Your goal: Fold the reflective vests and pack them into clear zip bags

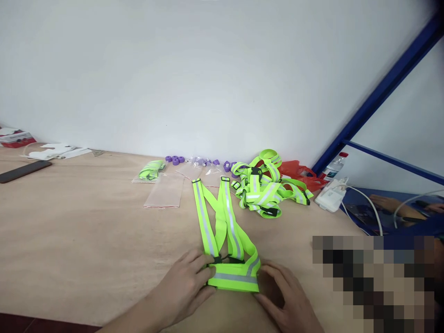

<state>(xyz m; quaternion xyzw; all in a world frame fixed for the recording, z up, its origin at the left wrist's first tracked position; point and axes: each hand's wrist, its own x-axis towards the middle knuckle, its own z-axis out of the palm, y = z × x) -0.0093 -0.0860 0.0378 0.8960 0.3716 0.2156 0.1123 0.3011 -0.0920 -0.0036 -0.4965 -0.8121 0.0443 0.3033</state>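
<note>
Left fingers (205, 276) clamp the neon harness (236, 278); my right fingers (277, 274) sit apart at its other end. One bagged set (151, 170), this one unbagged, tangled pile (263, 194) loose.

Med.-bright, diffuse light; shadows soft. Dark vignette at upper end of blue frame (378, 98); pixelated patch (374, 282) below.

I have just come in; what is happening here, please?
Someone is handling a yellow-green reflective harness on the table. The left hand holds one end of its band; the right hand is at the other end. Farther back, a heap of similar straps lies to the right, and a filled clear bag to the left.
</note>
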